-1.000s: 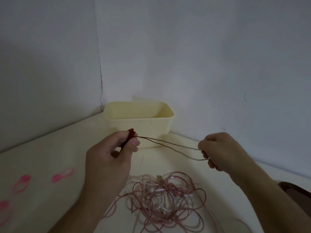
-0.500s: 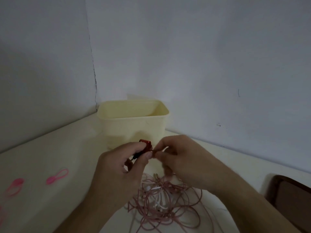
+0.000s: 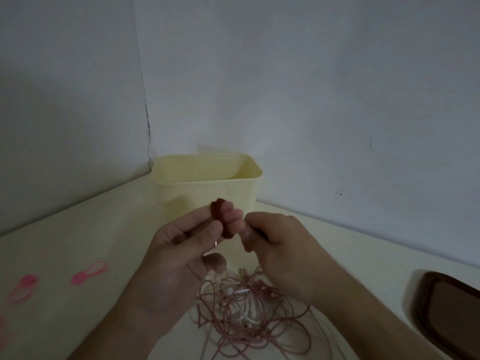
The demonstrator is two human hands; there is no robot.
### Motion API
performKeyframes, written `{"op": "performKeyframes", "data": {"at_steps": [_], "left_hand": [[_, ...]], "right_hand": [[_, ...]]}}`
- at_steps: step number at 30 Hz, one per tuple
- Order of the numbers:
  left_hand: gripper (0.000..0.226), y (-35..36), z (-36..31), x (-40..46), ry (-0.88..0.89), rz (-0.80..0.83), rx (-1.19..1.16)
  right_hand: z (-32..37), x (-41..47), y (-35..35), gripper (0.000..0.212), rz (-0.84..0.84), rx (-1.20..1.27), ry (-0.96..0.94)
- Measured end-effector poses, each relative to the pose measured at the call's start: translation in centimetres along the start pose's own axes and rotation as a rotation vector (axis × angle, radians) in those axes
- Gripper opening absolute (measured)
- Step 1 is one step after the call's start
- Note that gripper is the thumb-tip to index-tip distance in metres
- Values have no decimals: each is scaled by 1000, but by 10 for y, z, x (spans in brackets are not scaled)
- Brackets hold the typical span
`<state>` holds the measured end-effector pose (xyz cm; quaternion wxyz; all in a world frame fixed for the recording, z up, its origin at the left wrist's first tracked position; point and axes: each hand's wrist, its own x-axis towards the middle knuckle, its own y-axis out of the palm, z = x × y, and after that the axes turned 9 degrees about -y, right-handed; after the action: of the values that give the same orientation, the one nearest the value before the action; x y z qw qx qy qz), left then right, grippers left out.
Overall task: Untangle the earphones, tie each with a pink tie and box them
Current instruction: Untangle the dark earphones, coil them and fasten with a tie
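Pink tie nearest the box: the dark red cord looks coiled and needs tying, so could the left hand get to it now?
Probably not yet: the left hand holds the dark red coil. The pink tie lies unobstructed on the table.

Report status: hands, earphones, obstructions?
Left hand holds dark red cord coil; right hand grips its cord. Pink tangle unsorted below. Box unobstructed.

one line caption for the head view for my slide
Left hand holds a coiled dark red cord; right hand pinches its end.
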<state>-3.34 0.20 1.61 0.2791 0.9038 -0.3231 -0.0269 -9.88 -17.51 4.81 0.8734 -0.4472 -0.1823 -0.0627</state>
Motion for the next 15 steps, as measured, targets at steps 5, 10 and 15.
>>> {"op": "performKeyframes", "data": {"at_steps": [5, 10, 15], "left_hand": [[32, 3, -2, 1, 97, -130, 251], [32, 7, 7, 1, 129, -153, 675], [32, 6, 4, -2, -10, -63, 317]], "right_hand": [[13, -3, 5, 32, 109, -93, -40], [13, -1, -9, 28, -2, -1, -85], [4, 1, -18, 29, -145, 112, -77]]}}
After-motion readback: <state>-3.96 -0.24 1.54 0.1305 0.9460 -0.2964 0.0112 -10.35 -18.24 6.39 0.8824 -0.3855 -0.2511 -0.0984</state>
